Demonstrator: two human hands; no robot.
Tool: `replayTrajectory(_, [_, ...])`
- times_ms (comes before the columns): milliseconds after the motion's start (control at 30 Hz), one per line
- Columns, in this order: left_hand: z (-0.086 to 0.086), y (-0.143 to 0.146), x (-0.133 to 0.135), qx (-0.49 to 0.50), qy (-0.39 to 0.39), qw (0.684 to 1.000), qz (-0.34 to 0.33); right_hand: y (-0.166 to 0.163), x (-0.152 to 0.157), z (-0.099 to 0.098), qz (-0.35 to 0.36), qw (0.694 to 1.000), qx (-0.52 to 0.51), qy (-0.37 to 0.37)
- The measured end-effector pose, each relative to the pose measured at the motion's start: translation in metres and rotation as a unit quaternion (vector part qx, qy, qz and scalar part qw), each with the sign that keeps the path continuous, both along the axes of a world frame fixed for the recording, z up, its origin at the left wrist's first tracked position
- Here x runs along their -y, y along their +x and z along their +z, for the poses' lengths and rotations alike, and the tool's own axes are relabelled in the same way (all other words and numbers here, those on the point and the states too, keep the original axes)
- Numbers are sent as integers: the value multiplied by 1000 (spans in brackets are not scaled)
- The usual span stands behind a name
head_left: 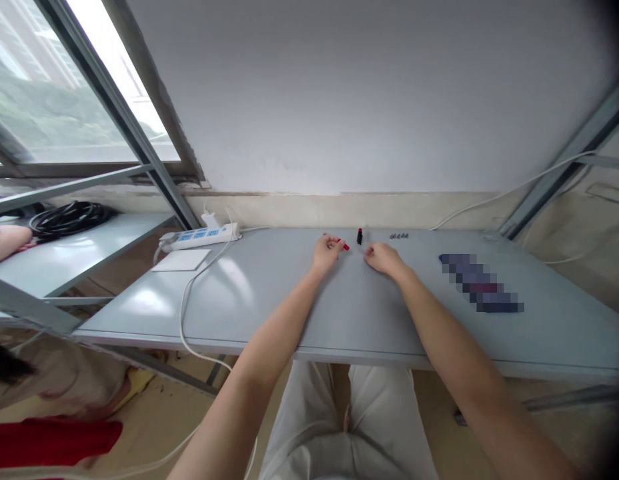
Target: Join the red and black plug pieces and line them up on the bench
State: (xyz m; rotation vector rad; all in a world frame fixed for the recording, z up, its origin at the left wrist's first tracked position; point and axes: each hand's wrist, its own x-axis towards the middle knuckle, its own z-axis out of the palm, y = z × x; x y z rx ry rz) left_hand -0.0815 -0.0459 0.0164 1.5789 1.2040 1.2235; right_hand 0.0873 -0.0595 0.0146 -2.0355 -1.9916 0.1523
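Observation:
My left hand [328,253] is closed in a pinch around a small red stick-like piece [344,245], which pokes out to the right of the fingertips. To its right, my right hand [383,257] is also pinched shut; a pale, see-through bit [361,249] shows at its fingertips, too small to name. Between and just beyond the hands stands a small black piece with a red top [359,237], apart from both. Several small dark pieces [399,236] lie in a row near the wall, behind my right hand.
On the grey table [269,293], a white power strip [209,235] and a flat white box [181,261] sit at the left, with a white cable [184,300] over the front edge. A blurred-out dark item [482,283] lies right. Another person's arm [9,243] rests by coiled black cable [72,217].

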Motion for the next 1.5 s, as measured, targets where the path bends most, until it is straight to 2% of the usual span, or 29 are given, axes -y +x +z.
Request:
replayTrajectory(67, [-6, 2, -2, -95, 46, 994, -4, 4, -2, 0, -30, 999, 1, -11])
replayTrajectory(167, [-10, 7, -1, -235, 79, 967, -50, 9, -5, -4, -51, 999, -5, 2])
replayTrajectory(300, [-3, 16, 0, -325, 92, 940, -44, 11, -9, -13, -71, 997, -30, 30])
replayTrajectory(433, [1, 26, -10, -344, 87, 934, -35, 13, -11, -20, -79, 995, -48, 46])
replayTrajectory(700, [-4, 44, -29, -354, 66, 933, -1, 12, -16, -26, -84, 993, -63, 59])
replayTrajectory(900, [-12, 53, -33, -388, 56, 920, -9, 10, -18, -27, -94, 992, -58, 56])
replayTrajectory(1133, [-13, 58, -31, -425, 27, 904, 21, 8, -19, -26, -99, 993, -38, 47])
replayTrajectory(1367, [-5, 58, -31, -401, -1, 916, 11, 7, -17, -24, -101, 993, -30, 48])
replayTrajectory(1500, [0, 54, -22, -425, 16, 905, 8, 6, -16, -23, -97, 994, -29, 47])
